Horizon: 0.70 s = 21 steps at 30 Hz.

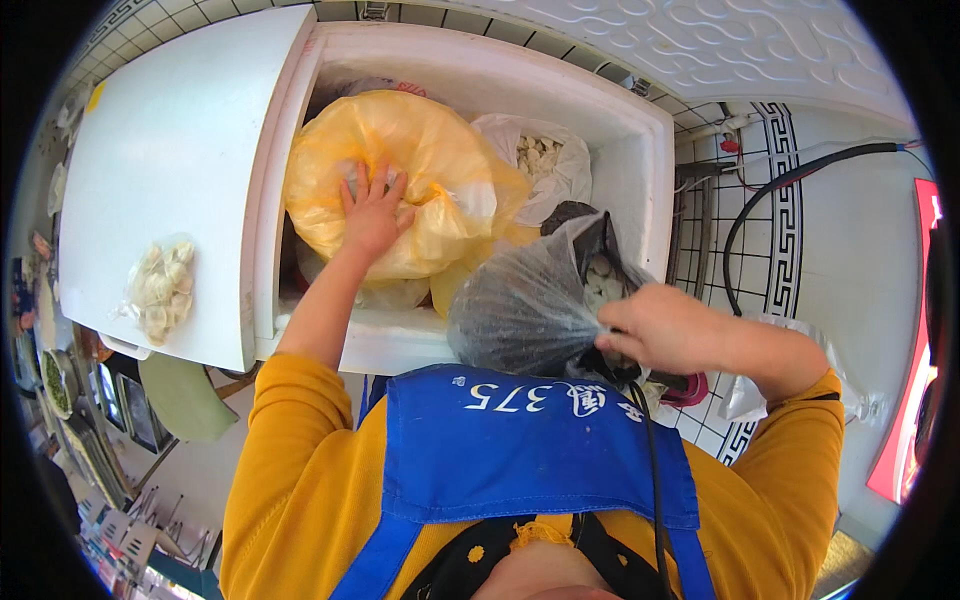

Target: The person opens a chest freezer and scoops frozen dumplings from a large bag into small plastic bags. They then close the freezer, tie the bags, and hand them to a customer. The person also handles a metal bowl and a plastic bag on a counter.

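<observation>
My left hand [373, 217] lies with spread fingers on top of a large, bulging yellow plastic bag [337, 150] in the chest freezer [487, 49]. My right hand [660, 326] grips the gathered mouth of a thin black plastic bag [517, 300] at the freezer's front rim. Through its opening pale, rounded pieces [600, 281] show; what they are I cannot tell. The yellow bag's contents are hidden. Behind, at the right, an open white plastic bag [574, 169] holds small, pale food pieces [538, 156].
A white lid [180, 150] covers the freezer's left part. On it lies a clear bag of pale, round food pieces, apparently dumplings [161, 289]. A black cable [739, 232] curves along the right. A green stool seat [184, 397] stands at lower left.
</observation>
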### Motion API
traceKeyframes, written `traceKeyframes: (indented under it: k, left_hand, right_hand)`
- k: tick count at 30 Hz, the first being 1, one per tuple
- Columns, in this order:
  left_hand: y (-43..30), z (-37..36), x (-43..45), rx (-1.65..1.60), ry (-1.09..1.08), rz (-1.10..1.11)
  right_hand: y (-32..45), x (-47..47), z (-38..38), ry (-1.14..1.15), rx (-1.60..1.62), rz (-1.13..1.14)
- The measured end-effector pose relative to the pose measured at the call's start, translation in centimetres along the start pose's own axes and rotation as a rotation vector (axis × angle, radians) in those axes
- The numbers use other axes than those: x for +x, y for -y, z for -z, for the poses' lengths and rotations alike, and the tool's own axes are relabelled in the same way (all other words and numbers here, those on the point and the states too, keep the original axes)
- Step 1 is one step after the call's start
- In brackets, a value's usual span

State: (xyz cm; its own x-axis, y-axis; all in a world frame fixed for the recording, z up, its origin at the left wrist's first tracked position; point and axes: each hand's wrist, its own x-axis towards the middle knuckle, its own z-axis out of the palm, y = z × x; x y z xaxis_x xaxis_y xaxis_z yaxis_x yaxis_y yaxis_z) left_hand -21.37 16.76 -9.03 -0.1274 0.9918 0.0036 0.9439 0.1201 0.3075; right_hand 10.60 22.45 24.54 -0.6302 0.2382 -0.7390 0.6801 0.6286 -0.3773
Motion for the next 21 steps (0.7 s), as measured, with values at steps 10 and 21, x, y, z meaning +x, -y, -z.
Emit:
traceKeyframes:
  k: [10, 21]
  left_hand:
    - [-8.0, 3.4, -17.0, -1.838, 0.153, 0.689]
    - [-6.0, 8.6, -21.0, -2.458, 0.095, 0.472]
  right_hand:
    - [12.1, -0.1, 3.1, 0.162, -0.511, 0.096]
    - [21.4, 4.1, 11.1, 0.033, -0.904, 0.506]
